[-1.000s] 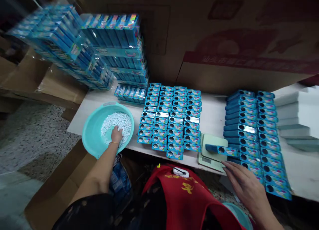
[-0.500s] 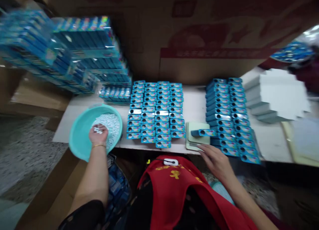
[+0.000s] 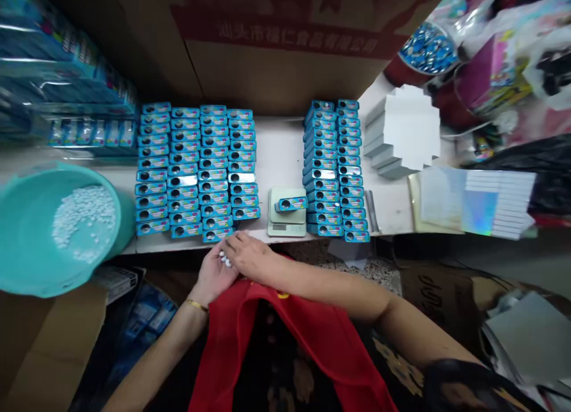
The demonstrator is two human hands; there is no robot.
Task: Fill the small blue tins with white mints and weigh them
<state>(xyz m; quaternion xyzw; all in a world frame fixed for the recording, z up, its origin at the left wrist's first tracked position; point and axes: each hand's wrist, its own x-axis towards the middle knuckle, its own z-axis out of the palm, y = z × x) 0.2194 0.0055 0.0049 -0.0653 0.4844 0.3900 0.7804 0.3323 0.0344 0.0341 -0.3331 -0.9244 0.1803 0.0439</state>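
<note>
My left hand [image 3: 215, 274] is cupped palm up just off the table's front edge, with several small white candies [image 3: 225, 259] in it. Over it lies my right hand [image 3: 250, 256], its bent fingers reaching into the left palm; the fingertips are partly hidden, and I cannot see what they pinch. A small blue box [image 3: 291, 204] with a round dark opening rests on the platform of a pale kitchen scale [image 3: 286, 229], slightly right of the hands. At left, a turquoise basin [image 3: 27, 245] contains a heap of loose white candies [image 3: 87, 213].
Rows of blue boxes [image 3: 184, 168] stand left of the scale, and more blue boxes [image 3: 324, 168] to its right. White card stacks [image 3: 410, 123] and a metal ruler [image 3: 372, 211] lie farther right. A large carton [image 3: 276, 73] walls off the back. Wrapped box packs [image 3: 66, 73] are piled at left.
My left hand has come out of the basin with candies and moved right, to the front of the table. My right hand has left the scale and met it. The view has turned right.
</note>
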